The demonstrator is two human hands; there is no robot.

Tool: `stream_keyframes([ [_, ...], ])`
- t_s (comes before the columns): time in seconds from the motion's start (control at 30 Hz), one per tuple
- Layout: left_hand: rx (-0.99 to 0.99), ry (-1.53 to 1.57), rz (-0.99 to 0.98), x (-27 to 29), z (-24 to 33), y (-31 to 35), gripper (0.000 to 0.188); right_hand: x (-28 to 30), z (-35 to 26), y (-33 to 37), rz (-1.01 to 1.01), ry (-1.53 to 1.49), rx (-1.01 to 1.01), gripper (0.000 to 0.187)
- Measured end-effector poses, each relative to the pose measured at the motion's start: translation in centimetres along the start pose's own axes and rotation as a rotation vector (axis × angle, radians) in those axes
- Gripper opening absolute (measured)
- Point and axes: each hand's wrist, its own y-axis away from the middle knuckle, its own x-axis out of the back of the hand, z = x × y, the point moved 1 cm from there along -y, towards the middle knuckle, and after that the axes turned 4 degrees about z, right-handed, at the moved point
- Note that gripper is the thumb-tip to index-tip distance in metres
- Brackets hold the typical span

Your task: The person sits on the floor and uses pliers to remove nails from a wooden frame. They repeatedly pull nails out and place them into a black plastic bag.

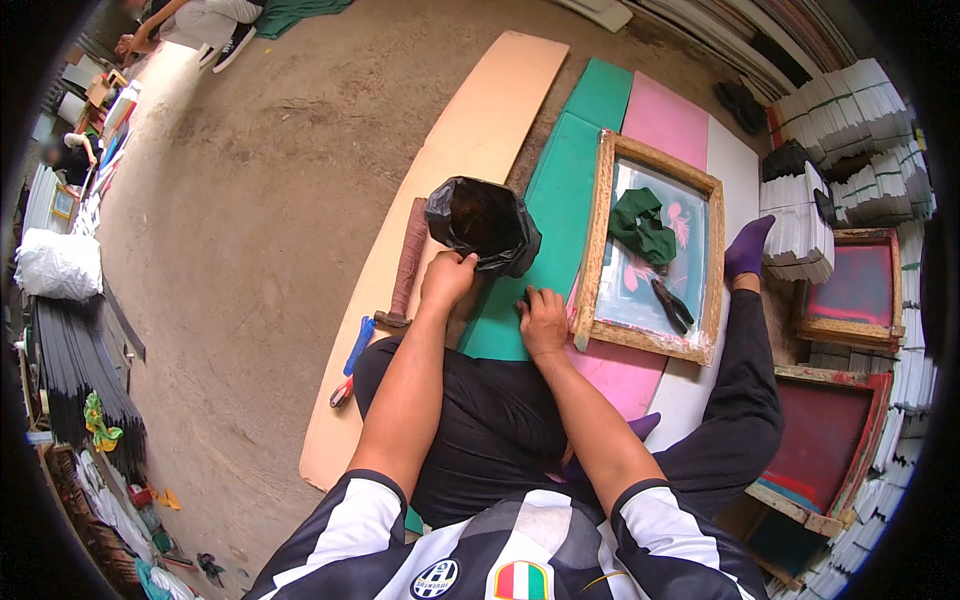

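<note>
In front of me a black plastic bag [482, 225] stands with its mouth spread wide, and its inside looks dark brown. My left hand [446, 280] is closed on the bag's near rim, thumb and fingers pinching the plastic. To the right, my right hand [543, 320] is low over the green board [545, 215], its fingers curled around something small and dark that I cannot make out. Beside that hand lies a wooden-framed printing screen [597, 240], bearing a crumpled dark green cloth [642, 227] and black-handled pliers [673, 306].
A hammer [408, 262] with a wrapped handle, a blue tool [360, 345] and a red cutter [341, 392] lie on the peach board [470, 130]. Bundled white stacks [797, 225] and red framed screens [815, 440] line the right. Another person [205, 22] sits far left.
</note>
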Motion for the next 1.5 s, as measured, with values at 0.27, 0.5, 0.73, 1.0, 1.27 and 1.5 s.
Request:
stream_keyframes([
  [0.27,0.009,-0.094,-0.006,0.0,0.2,-0.3,0.046,-0.1,-1.2,0.3,0.068,-0.020,-0.107,0.034],
  [0.5,0.017,-0.091,-0.032,-0.5,-0.1,-0.6,0.047,-0.2,-1.6,0.5,0.022,-0.062,-0.144,0.039],
  [0.73,-0.018,-0.123,-0.031,-0.6,-0.1,-0.7,0.047,-0.1,-2.5,1.4,0.108,0.030,-0.214,0.037],
  [1.0,-0.022,-0.114,-0.029,-0.5,0.2,-0.7,0.047,-1.8,-1.9,0.5,0.093,-0.001,-0.166,0.028],
  [1.27,-0.017,-0.107,-0.021,-0.3,0.3,-0.2,0.045,0.2,-1.3,-0.3,0.026,0.003,-0.013,0.037],
  [1.5,-0.041,-0.122,-0.027,-0.5,0.1,-0.6,0.046,0.4,0.0,0.9,0.052,-0.071,-0.035,0.036],
])
